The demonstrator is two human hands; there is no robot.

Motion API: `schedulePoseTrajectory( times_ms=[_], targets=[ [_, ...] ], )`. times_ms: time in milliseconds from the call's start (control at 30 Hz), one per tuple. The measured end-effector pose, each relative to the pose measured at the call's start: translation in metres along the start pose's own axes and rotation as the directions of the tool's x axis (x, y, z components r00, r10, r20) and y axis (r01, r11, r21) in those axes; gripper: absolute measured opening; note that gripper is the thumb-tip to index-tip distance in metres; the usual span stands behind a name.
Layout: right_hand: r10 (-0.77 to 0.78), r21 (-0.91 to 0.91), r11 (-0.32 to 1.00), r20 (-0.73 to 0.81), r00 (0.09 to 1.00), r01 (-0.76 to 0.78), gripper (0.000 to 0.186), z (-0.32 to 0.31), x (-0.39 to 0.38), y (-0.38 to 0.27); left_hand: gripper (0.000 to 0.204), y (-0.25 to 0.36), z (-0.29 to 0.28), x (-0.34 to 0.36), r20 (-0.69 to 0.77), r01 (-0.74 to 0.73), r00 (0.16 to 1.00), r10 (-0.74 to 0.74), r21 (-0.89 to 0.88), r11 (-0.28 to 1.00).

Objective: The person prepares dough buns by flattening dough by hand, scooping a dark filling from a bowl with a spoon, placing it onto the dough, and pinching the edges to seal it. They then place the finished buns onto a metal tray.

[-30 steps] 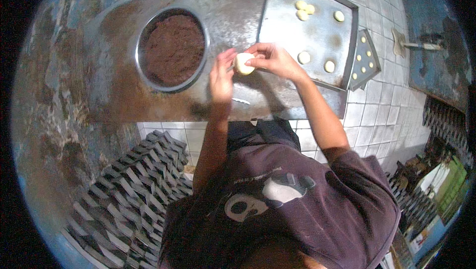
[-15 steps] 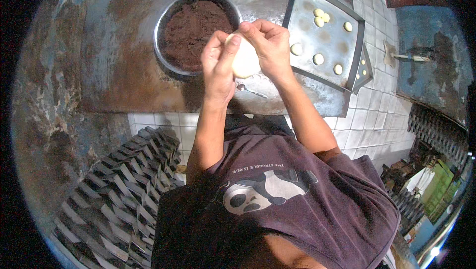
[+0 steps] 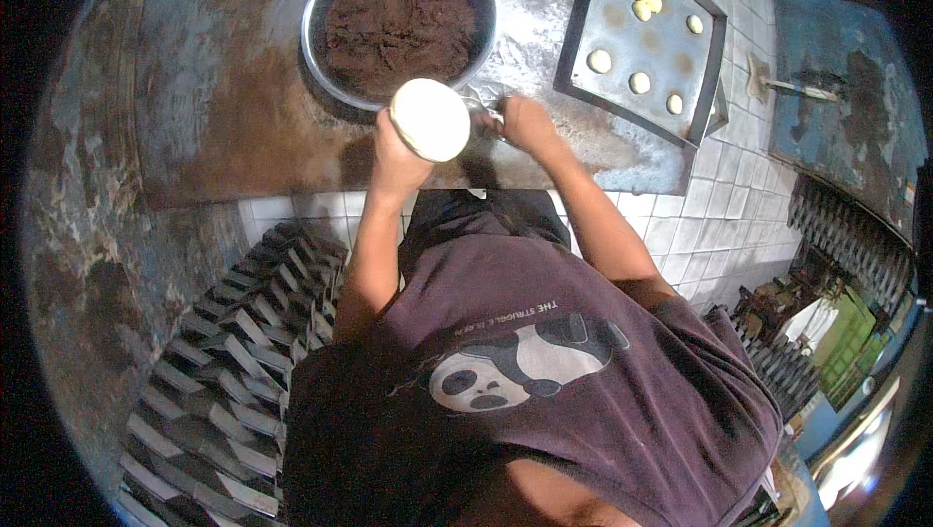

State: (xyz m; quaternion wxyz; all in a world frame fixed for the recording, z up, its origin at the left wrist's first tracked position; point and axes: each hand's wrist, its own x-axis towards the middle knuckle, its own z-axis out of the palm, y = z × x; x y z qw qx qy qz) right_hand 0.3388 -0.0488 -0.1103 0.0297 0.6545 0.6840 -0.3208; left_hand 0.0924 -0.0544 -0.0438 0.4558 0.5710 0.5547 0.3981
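Observation:
A flattened, pale round of dough [image 3: 432,121] rests on my left hand [image 3: 397,165], held up in front of the bowl's near edge. The dough hides most of the fingers beneath it. Just to its right, my right hand [image 3: 530,126] is closed on a small metal spoon [image 3: 494,118], low over the table; dark brown stuff clings to the spoon's end. Beyond the dough stands a wide metal bowl [image 3: 489,36] holding a thick, dark brown filling [image 3: 398,26].
To the right, a dark-rimmed metal tray [image 3: 717,60] carries several small dough balls [image 3: 639,83], some clustered together. The worn metal table [image 3: 224,128] has a floury patch beside the bowl. Stacked dark metal pieces [image 3: 228,381] stand at the lower left.
My hands have parted. The dough round now lies on my left hand alone, facing up, while my right hand has let go of it, moved down and taken the spoon from the table.

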Motion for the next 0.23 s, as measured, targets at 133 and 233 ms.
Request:
schedulePoseTrajectory(
  times_ms=[133,233],
  targets=[
    [-0.005,-0.335,0.942,0.002,1.0,0.005,0.027,0.128,-0.027,0.07,0.066,-0.038,-0.04,-0.005,-0.144,0.078,0.988,-0.064,0.099,0.992],
    [-0.062,-0.228,0.969,0.156,0.986,0.097,0.037,0.112,-0.037,0.064,0.06,-0.054,-0.066,-0.011,-0.237,0.266,0.934,-0.269,-0.042,0.963]
  ],
)
